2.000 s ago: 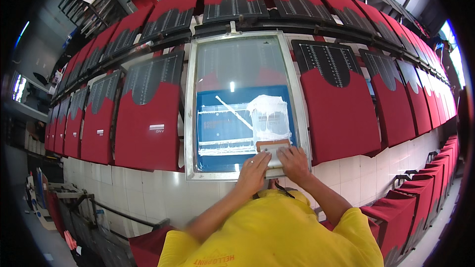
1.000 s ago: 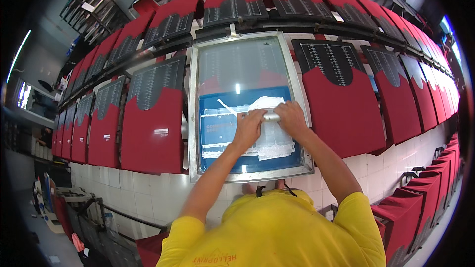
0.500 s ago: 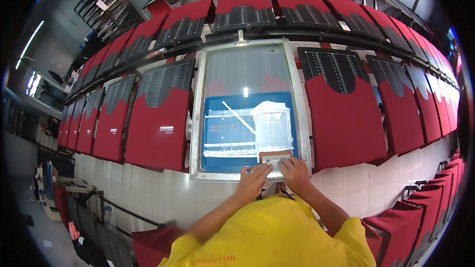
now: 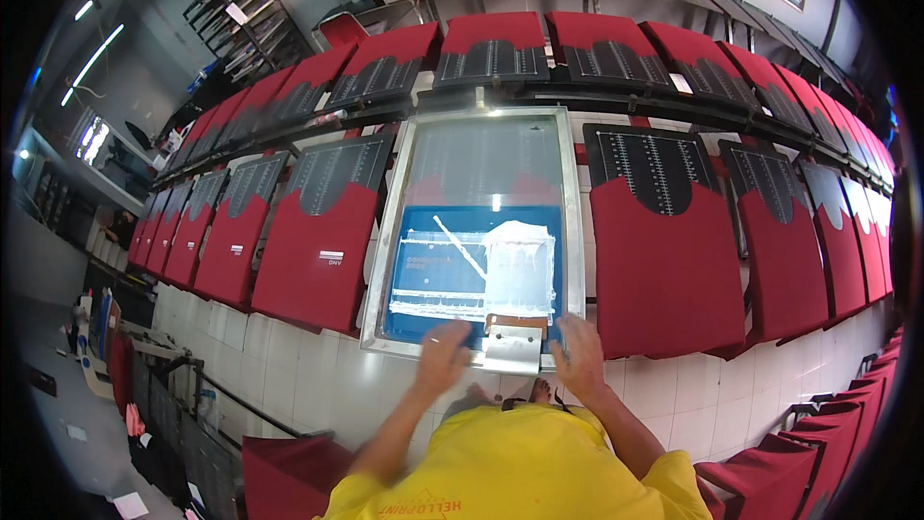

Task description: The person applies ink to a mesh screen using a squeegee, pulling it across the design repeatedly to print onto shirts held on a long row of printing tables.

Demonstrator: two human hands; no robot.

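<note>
Squeegee (image 4: 513, 345) at near edge of screen frame (image 4: 575, 231); white ink swath above it (pass looks finished). Left hand (image 4: 443, 356), right hand (image 4: 577, 354) flank squeegee, fingers spread, grasping nothing.

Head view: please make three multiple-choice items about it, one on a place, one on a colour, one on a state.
1. Where is the squeegee?
A. at the near edge of the frame
B. at its far edge
C. on the floor

2. What colour are the shirts on the boards beside the frame?
A. blue
B. red
C. white

3. How are the hands placed?
A. both closed around the squeegee
B. one raised high
C. open, on each side of the squeegee

Answers: 1 A, it lies by the near rail. 2 B, all shirts are red. 3 C, left hand and right hand flank it, fingers spread.
</note>
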